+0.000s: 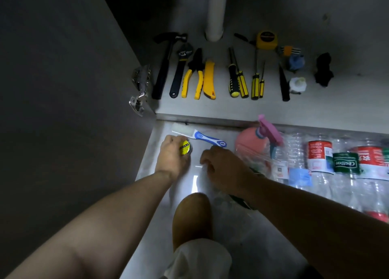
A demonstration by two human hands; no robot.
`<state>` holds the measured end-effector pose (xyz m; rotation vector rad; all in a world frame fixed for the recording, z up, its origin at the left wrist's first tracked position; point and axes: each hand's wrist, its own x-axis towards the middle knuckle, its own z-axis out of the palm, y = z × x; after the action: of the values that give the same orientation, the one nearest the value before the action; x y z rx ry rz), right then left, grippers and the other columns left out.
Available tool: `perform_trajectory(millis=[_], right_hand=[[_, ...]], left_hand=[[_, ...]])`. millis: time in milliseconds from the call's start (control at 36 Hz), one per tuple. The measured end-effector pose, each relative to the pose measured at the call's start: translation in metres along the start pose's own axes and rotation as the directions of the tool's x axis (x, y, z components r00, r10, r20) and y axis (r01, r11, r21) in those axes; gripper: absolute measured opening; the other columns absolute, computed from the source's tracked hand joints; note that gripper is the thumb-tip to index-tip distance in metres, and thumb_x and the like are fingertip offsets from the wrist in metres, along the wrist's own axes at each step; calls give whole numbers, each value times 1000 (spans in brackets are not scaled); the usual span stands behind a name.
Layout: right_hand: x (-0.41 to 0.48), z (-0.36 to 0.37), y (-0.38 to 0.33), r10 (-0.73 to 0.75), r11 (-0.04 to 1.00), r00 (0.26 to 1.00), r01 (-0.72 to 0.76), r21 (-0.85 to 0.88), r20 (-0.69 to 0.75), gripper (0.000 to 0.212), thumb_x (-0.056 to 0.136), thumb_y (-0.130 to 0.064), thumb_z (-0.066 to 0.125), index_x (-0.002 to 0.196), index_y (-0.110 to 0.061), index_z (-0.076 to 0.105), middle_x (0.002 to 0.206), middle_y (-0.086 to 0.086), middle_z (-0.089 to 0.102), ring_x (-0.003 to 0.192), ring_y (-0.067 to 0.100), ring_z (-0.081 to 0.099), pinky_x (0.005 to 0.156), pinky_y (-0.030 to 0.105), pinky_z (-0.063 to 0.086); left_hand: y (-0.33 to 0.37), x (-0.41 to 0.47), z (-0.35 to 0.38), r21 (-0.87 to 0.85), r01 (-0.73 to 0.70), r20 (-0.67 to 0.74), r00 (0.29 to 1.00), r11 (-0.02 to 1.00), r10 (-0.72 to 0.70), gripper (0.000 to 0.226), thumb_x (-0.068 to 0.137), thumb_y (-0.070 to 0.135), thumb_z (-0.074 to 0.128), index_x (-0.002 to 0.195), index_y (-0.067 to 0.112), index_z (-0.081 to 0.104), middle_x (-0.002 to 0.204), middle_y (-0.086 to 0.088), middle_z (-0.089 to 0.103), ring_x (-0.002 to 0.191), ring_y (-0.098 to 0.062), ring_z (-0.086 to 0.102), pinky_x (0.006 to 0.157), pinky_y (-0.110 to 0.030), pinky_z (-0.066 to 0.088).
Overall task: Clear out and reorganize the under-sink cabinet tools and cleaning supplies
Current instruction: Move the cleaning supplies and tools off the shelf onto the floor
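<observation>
Nearest, a bent knee is over the pale floor, well before the cabinet lip. Closer to the lip, the left hand has its fingers curled around a small yellow disc. The right hand is beside it, fingers bent down toward the floor, and I cannot tell if it holds something. A blue-white brush lies just before the lip, touching neither hand. To the right along the lip lie a pink spray bottle and clear plastic bottles (they look empty). Behind the lip, the cabinet floor carries a row of tools: hammer, wrench, pliers and screwdrivers. There is bare board between the handles and the lip. Farthest behind the lip stands the white pipe.
</observation>
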<state>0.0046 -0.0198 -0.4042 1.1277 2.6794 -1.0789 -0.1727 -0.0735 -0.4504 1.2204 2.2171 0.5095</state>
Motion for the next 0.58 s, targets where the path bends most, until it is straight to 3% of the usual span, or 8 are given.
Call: perform_trajectory(millis=[111, 222, 361, 444, 528, 583], right_hand=[[-23, -17, 7, -68, 990, 993, 79, -120, 94, 19, 94, -16, 53, 109, -23, 62, 108, -1, 58, 97, 15, 56, 76, 23, 35], [-44, -41, 12, -33, 986, 980, 64, -154, 199, 21, 97, -18, 50, 113, -22, 63, 112, -1, 62, 103, 16, 58, 89, 32, 48], [-72, -79, 24, 18, 986, 974, 20, -165, 225, 17, 95, -18, 50, 101, -21, 66, 100, -3, 69, 91, 13, 63, 80, 27, 51], [-85, -107, 39, 83, 972, 942, -4, -235, 325, 17, 94, -21, 53, 100, -17, 69, 102, -2, 69, 93, 15, 63, 72, 18, 45], [-96, -140, 60, 180, 943, 911, -53, -328, 372, 18, 94, -24, 54, 102, -21, 70, 112, -1, 67, 104, 19, 61, 86, 24, 46], [-101, -161, 76, 228, 923, 928, -110, -368, 295, 18, 93, -22, 53, 95, -22, 71, 107, -1, 70, 99, 19, 62, 86, 26, 48]], left_hand=[[5, 1, 2, -7, -14, 16, 1000, 1000, 14, 49, 87, 14, 74, 134, 19, 63, 127, -6, 54, 115, -25, 58, 104, -26, 45], [17, -9, -1, -5, -51, 15, 999, 999, 51, 51, 85, 11, 70, 135, 19, 61, 129, -5, 53, 121, -25, 53, 108, -31, 43], [51, -15, -16, 38, -228, -121, 966, 973, 231, 32, 89, 10, 62, 118, 22, 63, 121, 0, 53, 115, -22, 51, 97, -36, 48], [88, -8, -30, 36, -345, -165, 923, 938, 346, 29, 89, 7, 58, 113, 21, 63, 117, 1, 50, 112, -22, 53, 93, -42, 51], [135, 5, -41, 35, -460, -163, 873, 887, 459, 25, 89, 7, 55, 107, 23, 62, 115, 6, 48, 110, -17, 54, 89, -39, 53], [166, 16, -45, 53, -515, -141, 844, 855, 517, 23, 89, 8, 57, 104, 24, 63, 112, 8, 48, 107, -16, 55, 88, -30, 49]])
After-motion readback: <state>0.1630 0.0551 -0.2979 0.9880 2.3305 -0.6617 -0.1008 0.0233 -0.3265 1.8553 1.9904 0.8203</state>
